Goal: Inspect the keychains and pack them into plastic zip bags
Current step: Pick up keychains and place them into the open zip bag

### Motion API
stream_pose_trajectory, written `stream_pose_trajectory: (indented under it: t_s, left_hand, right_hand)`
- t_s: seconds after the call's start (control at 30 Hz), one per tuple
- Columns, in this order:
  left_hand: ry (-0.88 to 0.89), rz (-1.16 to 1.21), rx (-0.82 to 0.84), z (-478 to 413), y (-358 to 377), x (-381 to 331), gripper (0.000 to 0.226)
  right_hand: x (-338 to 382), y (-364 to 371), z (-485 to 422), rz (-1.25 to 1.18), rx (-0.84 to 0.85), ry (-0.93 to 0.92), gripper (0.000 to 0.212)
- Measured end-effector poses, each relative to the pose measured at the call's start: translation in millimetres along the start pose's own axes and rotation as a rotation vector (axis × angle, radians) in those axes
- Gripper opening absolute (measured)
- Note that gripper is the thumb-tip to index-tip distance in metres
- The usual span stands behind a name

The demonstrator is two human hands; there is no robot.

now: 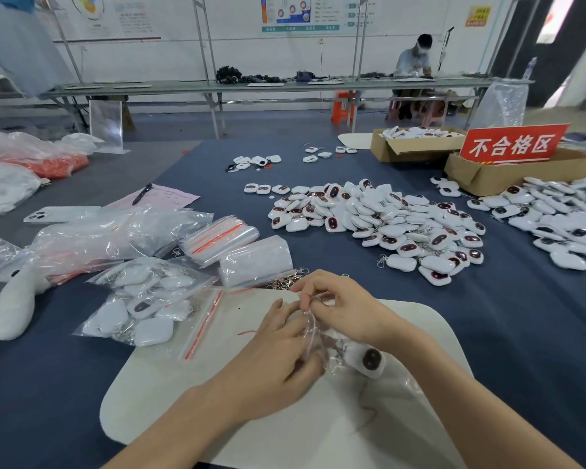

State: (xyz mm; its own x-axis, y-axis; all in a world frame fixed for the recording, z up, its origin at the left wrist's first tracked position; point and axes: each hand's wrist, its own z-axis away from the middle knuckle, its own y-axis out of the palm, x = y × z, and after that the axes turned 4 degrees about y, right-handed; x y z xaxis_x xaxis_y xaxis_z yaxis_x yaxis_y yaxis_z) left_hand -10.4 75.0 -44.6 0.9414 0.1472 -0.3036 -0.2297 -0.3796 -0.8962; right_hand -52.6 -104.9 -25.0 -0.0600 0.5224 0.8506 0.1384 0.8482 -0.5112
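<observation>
Over a white mat [217, 384] both my hands hold a small clear zip bag [322, 346]. My left hand [278, 350] grips the bag's side with curled fingers. My right hand [335, 306] pinches its top edge. A white keychain with a dark oval face [369, 362] sits inside the bag, below my right wrist. A filled zip bag of white keychains [142, 306] lies to the left. A big heap of loose keychains [386, 225] is spread across the blue cloth ahead.
Stacks of empty zip bags [237, 248] lie beyond the mat, with loose metal clasps [285, 280] beside them. Two cardboard boxes [413, 147] and a red sign [511, 145] stand at the back right. A white plush toy [14, 306], a pen [142, 194] and a phone [58, 214] lie left.
</observation>
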Motion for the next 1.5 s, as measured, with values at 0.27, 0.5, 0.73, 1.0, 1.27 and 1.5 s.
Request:
stream_pose_trajectory:
  t_s: [0.27,0.5,0.73,1.0,1.27,1.5]
  left_hand:
    - [0.006,-0.025,-0.079,6,0,0,0.03]
    - [-0.014,0.032,-0.067,5,-3,0,0.027]
    - [0.032,0.154,-0.013,-9,-6,-3,0.03]
    - [-0.052,0.227,-0.056,-2,-2,-11,0.035]
    - [-0.012,0.245,-0.028,-3,1,-8,0.03]
    - [-0.096,0.466,-0.052,0,1,-5,0.029]
  right_hand:
    - [-9,-25,36,0.044,-0.516,0.133,0.025]
    - [-10,-38,74,0.612,0.033,0.325,0.042]
    - [4,-46,77,0.718,0.185,0.221,0.042]
    - [-5,-50,86,0.422,0.132,0.156,0.015]
    - [-17,-55,81,0.285,0.104,0.219,0.038]
    - [-24,-56,79,0.344,0.042,0.192,0.04]
